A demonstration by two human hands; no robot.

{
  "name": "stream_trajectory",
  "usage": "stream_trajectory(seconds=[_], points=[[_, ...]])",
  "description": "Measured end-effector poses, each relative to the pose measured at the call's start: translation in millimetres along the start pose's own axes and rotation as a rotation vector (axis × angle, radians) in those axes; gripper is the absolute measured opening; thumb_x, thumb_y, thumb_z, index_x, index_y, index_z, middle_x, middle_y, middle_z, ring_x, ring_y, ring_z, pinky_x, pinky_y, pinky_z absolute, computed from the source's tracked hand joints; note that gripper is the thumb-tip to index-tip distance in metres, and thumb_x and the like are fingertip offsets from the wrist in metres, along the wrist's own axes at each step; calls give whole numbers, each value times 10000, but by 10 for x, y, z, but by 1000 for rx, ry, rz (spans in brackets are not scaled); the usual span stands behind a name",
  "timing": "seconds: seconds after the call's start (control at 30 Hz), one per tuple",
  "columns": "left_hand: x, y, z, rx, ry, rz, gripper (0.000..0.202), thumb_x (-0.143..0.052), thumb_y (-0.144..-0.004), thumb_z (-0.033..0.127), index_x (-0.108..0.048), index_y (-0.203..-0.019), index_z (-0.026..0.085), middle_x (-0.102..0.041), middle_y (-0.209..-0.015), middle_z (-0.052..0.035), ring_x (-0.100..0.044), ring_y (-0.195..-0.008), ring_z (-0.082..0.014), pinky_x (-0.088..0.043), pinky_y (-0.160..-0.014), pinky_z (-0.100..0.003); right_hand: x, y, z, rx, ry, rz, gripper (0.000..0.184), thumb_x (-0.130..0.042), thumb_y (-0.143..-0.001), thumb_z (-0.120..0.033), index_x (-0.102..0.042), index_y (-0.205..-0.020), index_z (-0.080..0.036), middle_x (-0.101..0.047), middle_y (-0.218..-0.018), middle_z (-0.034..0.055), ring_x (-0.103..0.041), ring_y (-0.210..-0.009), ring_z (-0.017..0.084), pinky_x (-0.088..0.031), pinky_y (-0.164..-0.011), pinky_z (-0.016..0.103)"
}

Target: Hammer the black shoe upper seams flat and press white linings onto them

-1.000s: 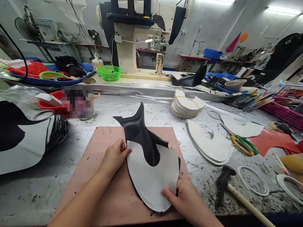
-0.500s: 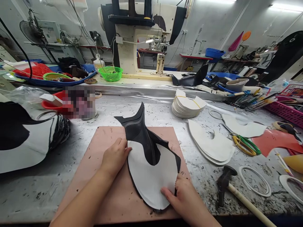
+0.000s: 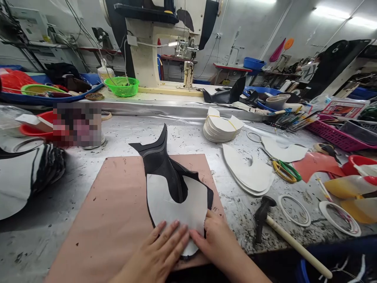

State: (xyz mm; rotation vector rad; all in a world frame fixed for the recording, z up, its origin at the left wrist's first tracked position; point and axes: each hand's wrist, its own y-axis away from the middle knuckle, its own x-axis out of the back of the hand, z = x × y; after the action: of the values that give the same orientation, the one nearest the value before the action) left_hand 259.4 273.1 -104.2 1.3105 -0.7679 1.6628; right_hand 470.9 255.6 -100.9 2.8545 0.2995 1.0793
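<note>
A black boot upper (image 3: 159,163) lies on a pinkish-brown board, with a white backing piece (image 3: 188,200) over its rounded lower part. My left hand (image 3: 161,249) rests flat on the lower left of the white piece, fingers stretched out. At the lower right edge, my right hand (image 3: 218,237) grips the upper, its thumb on the white face and its other fingers bent round the rim, partly hidden. The two hands almost meet near the bottom of the piece. The upper's black pointed end reaches away from me past the board's far edge.
A hammer (image 3: 265,216) and white tape rings (image 3: 294,210) lie right of the board (image 3: 118,204). Behind them are white cut pieces (image 3: 250,171) and scissors (image 3: 284,171). Stacked black-and-white pieces (image 3: 17,188) sit at left. A sewing machine (image 3: 144,51) stands behind.
My left hand has left the upper's left edge and come down to lie flat on the white piece's lower part. My right hand keeps its grip. The view has turned right.
</note>
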Motion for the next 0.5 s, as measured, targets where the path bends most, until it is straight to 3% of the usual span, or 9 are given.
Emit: stream_trajectory(seconds=[0.07,0.17,0.23,0.33,0.43,0.5], points=[[1,5,58,-54,10,-35,881,-555,-817,529,-1,-1447,260,-296,-1462,-66,-359,-1319,-267,-291,-1080,-379,55,-24,-6,11,-43,10,316,-572,-730,-195,-660,-1033,-171,-610,-1104,108,-573,-1019,261,-449,-866,343],[-53,0,10,-88,-46,-24,872,-592,-798,503,-60,-1454,286,-307,-1454,-65,-389,-1297,-298,-336,-1042,-402,211,-111,45,-63,-97,74,299,-599,-722,-258,-602,-1011,-180,-647,-908,64,-602,-849,237,-467,-726,333],[-98,-5,-50,-120,-111,45,761,-566,-834,417,-137,-1453,304,-335,-1444,-58,-419,-1279,-292,-345,-1021,-390,325,-196,123,-129,-133,122,233,-584,-744,-301,-579,-953,-197,-639,-786,26,-594,-723,210,-449,-637,313],[-104,-61,-92,-161,-251,167,567,-525,-856,298,-338,-1391,312,-429,-1404,-46,-500,-1209,-261,-369,-955,-346,438,-334,250,-137,-189,164,266,-576,-749,-297,-571,-1002,-214,-633,-764,-1,-585,-698,192,-435,-633,304],[-50,-243,-50,-209,-332,241,256,-520,-856,338,-592,-1089,258,-604,-1243,-53,-595,-1037,-247,-413,-830,-326,460,-457,321,-128,-192,210,271,-565,-736,-234,-580,-1005,-215,-643,-786,-7,-589,-717,179,-434,-665,303],[-30,-422,-5,-163,-309,274,147,-528,-844,334,-615,-836,216,-690,-1015,-56,-620,-873,-237,-430,-732,-327,448,-516,338,-127,-199,233,254,-551,-723,-183,-587,-973,-208,-650,-769,-13,-594,-714,170,-436,-674,296]])
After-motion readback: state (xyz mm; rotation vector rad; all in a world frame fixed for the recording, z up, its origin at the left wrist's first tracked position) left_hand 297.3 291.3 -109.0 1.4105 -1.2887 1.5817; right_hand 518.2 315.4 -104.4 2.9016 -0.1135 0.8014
